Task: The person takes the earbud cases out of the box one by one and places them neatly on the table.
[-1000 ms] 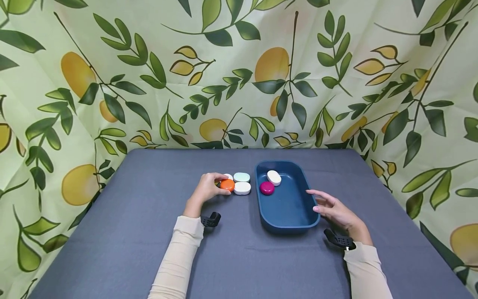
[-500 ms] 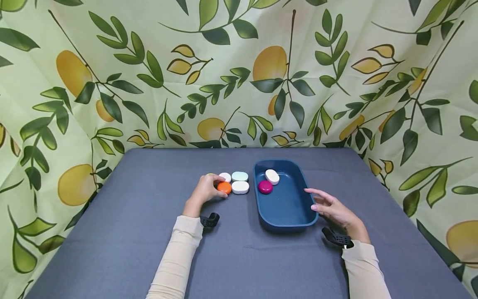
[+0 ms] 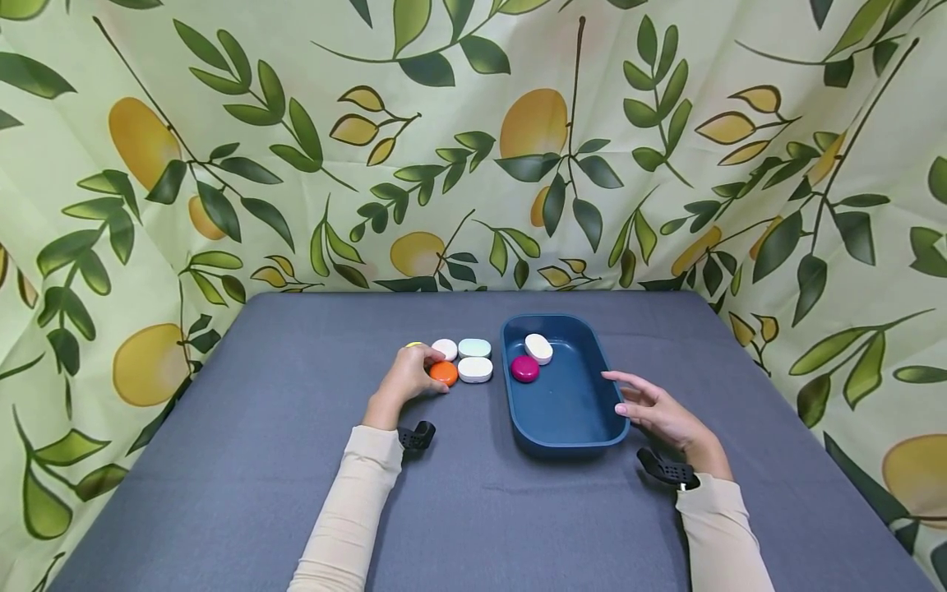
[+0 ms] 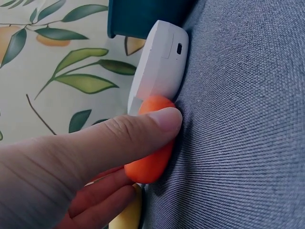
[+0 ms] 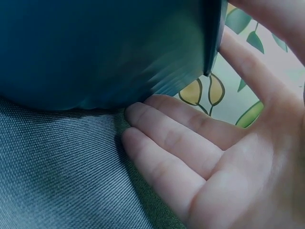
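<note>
Table [image 3: 547, 526] is bearing a bin [image 3: 570, 450], right hand [image 3: 666, 419] with relaxed fingers is touching the bin's right side, and left hand [image 3: 405, 376], left of the bin, is pinching, just beside a white case [image 3: 475, 370], a smaller orange puck [image 3: 444, 374].

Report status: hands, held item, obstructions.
Left hand pinches orange disc. Right hand at blue bin. White charging case between disc and bin.

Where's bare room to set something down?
The table is bare between its left edge and the left hand, and in front of the blue bin, whose near half is free. Crowded: around the orange piece, beside two white pieces.
</note>
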`<move>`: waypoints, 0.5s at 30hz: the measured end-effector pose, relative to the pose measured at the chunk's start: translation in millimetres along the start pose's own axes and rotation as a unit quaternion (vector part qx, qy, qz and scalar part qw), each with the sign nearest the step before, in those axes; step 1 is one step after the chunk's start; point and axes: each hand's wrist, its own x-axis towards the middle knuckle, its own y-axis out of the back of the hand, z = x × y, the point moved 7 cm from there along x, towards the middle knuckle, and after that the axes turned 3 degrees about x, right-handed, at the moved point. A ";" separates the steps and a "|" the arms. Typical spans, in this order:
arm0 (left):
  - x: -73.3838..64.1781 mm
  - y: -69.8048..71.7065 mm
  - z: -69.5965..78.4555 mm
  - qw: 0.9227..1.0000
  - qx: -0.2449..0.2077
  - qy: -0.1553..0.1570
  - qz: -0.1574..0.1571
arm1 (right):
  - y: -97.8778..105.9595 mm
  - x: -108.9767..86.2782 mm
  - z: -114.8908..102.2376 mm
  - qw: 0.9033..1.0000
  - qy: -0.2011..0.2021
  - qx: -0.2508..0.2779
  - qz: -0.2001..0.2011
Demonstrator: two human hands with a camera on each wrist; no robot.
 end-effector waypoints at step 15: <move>-0.7 9.2 7.4 0.999 -0.045 0.021 -0.012 | 1.6 -1.5 -0.1 1.000 -0.004 -0.024 0.010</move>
